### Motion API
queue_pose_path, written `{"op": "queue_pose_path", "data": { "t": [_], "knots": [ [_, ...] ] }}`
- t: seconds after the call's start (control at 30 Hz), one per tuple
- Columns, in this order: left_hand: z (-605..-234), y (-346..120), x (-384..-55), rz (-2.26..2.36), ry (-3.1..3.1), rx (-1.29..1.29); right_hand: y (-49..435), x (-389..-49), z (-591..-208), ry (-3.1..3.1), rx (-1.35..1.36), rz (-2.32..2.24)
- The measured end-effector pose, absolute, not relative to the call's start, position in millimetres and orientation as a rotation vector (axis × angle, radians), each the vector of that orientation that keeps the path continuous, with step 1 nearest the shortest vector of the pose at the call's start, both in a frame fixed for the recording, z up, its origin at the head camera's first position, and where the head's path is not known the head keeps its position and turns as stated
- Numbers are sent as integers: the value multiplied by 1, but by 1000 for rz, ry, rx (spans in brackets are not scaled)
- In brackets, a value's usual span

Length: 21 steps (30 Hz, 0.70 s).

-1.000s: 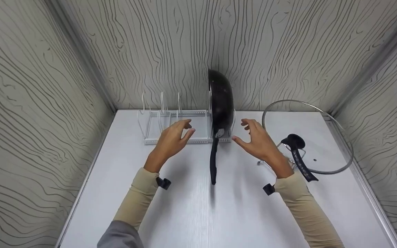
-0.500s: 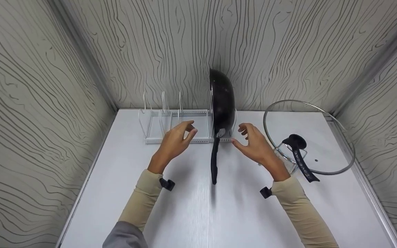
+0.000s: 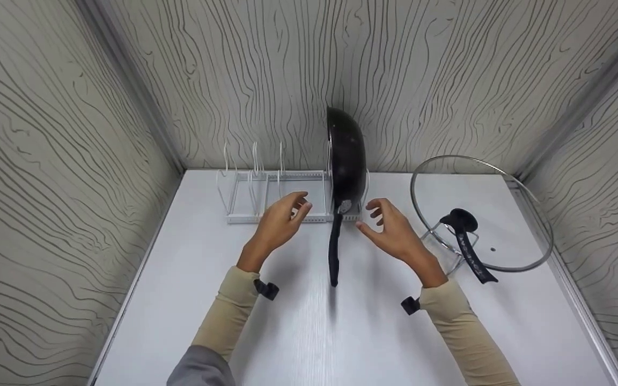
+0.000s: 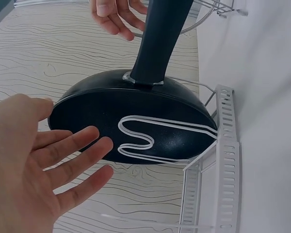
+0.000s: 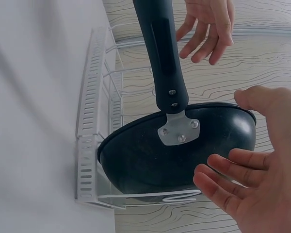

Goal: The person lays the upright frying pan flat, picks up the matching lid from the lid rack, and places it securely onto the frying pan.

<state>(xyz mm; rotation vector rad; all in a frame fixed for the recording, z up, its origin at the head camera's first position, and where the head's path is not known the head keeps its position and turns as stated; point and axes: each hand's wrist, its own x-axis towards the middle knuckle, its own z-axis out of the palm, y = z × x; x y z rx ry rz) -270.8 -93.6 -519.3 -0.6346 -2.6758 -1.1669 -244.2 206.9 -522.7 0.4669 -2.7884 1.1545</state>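
A black frying pan (image 3: pixel 347 155) stands on edge between the dividers at the right end of a white wire rack (image 3: pixel 277 219), its handle (image 3: pixel 333 252) pointing toward the person. My left hand (image 3: pixel 282 222) hovers left of the handle, over the rack's front, with relaxed fingers and nothing in them. On the other side, my right hand (image 3: pixel 392 228) is near the pan's outer wall, fingers loosely bent and holding nothing. In the left wrist view, the inner face of the pan (image 4: pixel 94 109) shows behind a divider. The riveted handle joint (image 5: pixel 179 130) appears in the right wrist view.
To the right, a glass lid (image 3: pixel 502 214) with a metal rim and a black knob-handle (image 3: pixel 470 249) leans on a wire stand (image 3: pixel 456 262). Wood-patterned walls (image 3: pixel 266 64) enclose the white table (image 3: pixel 309 332) at the back and sides.
Both hands have drawn slightly toward the pan's handle, the left moving right and the right moving a little left and nearer the person. The pan and lid stay in place.
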Motion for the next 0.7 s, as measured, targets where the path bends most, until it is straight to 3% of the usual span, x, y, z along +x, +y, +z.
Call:
{"op": "queue_pose_path", "data": {
  "t": [0.7],
  "knots": [
    [-532,-79,-272,-1332,-2686,-629,194,-239,-536,-2777,512,1228]
  ]
}}
